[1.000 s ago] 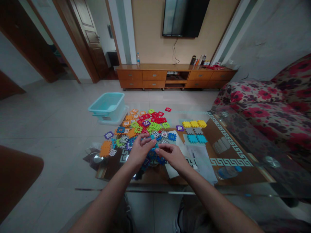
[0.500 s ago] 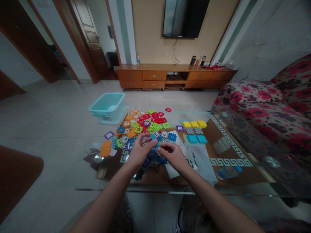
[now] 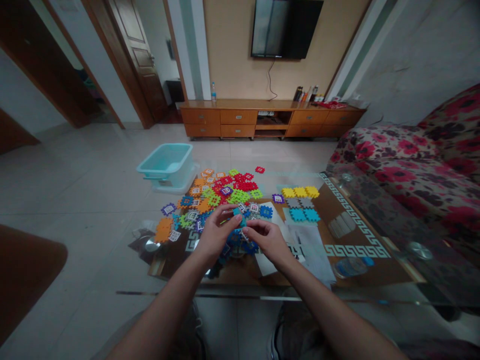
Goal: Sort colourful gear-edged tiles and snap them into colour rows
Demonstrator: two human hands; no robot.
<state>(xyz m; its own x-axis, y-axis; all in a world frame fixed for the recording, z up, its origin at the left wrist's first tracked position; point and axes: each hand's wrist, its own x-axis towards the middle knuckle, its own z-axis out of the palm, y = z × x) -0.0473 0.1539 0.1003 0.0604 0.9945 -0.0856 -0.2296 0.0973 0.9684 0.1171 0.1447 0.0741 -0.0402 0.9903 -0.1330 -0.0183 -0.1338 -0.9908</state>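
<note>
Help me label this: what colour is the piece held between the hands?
The held piece is light blue, seen best in the head view.

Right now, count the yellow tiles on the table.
3 visible, in one row just beyond the gray tiles: left yellow tile, middle yellow tile, right yellow tile. More may be hidden underneath.

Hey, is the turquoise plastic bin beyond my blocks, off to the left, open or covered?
Open: no lid covers the rim of the turquoise plastic bin, and its inside is visible.
</note>
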